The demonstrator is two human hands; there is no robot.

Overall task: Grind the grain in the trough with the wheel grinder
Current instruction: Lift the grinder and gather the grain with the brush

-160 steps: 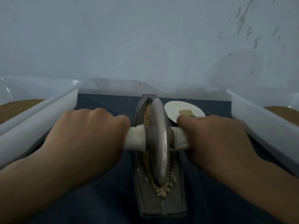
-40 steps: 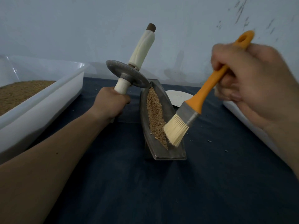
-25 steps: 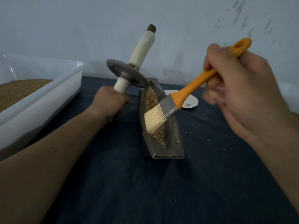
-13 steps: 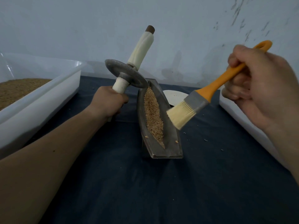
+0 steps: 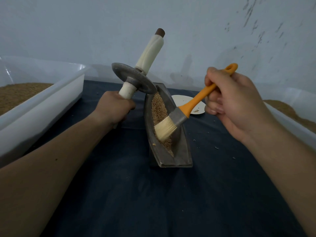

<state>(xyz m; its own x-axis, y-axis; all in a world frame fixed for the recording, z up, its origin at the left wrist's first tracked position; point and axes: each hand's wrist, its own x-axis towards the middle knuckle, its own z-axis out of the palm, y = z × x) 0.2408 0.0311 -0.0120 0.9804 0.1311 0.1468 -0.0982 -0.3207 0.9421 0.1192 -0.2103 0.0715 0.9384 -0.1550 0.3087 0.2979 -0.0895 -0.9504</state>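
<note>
Grain (image 5: pixel 159 111) lay in the metal trough (image 5: pixel 182 151), already fine. The right hand (image 5: pixel 234 101), fingers curled round the orange brush (image 5: pixel 181 115), had brought its bristles back down onto the heap. The left hand (image 5: pixel 113 108) gripped the wheel grinder (image 5: pixel 135 79) by its handle, wheel lifted clear: probably gathering strays before more grinding.

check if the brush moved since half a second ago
Yes. The brush has swung left, from beyond the right rim of the trough to bristles on the grain inside it, gripped by the right hand.
</note>
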